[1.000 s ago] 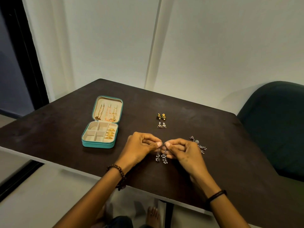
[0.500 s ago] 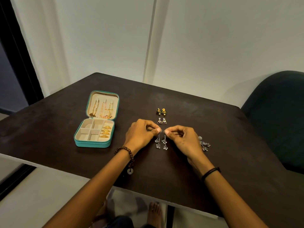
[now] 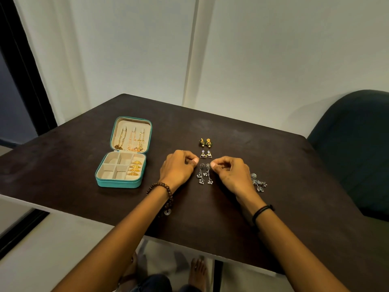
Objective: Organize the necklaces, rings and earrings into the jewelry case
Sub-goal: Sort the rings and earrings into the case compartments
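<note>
A pair of silver drop earrings lies flat on the dark table between my hands. My left hand is curled with its fingers pinched, its thumb tip just left of and slightly apart from the left earring's top. The pinched fingertips of my right hand touch the top of the right earring. The teal jewelry case stands open to the left. Necklaces hang in its lid, and several gold rings fill its right column.
Beyond my hands lie triangle earrings and, further back, yellow-green earrings. Another silver earring pair lies to the right of my right hand. A dark green chair stands at the table's right side. The table's near edge is close to me.
The silver drop earrings went from being held up by both hands to lying on the table, further from me. My left fingertips have come off them.
</note>
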